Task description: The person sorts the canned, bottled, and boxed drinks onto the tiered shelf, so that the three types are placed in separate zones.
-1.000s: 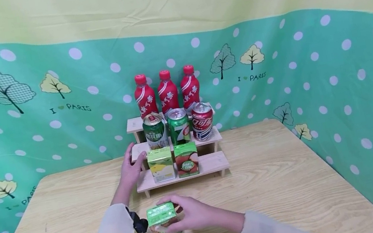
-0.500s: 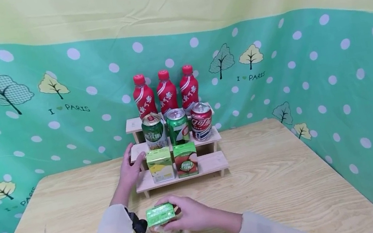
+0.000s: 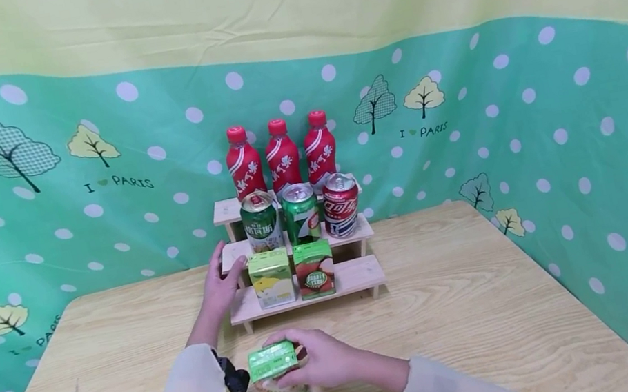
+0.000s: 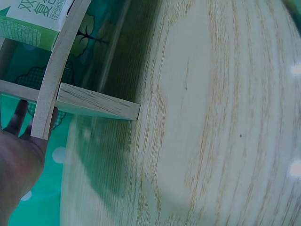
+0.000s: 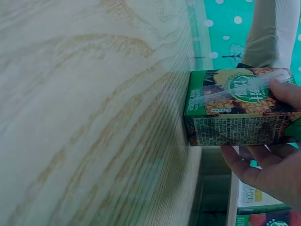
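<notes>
In the head view my right hand (image 3: 328, 358) grips a green-topped juice box (image 3: 274, 364) near the front of the table. The right wrist view shows its pineapple print and the wrapped straw (image 5: 240, 88) on its side, with the thumb over the straw side and fingers beneath. My left hand (image 3: 221, 286) holds the left end of a wooden tiered display stand (image 3: 359, 273). On its lowest tier stand a yellow-green juice box (image 3: 272, 280) and a red-and-green juice box (image 3: 314, 269), side by side. Part of the left hand is hidden behind the stand's wood in the left wrist view.
Three cans, dark green (image 3: 260, 223), green (image 3: 301, 216) and red (image 3: 341, 205), fill the middle tier. Behind them three red bottles (image 3: 284, 159) stand on top. The wooden table (image 3: 466, 309) ends at a green dotted cloth (image 3: 164, 201).
Both hands stay almost where they were, with the juice box still in the right hand. The view shifts only slightly.
</notes>
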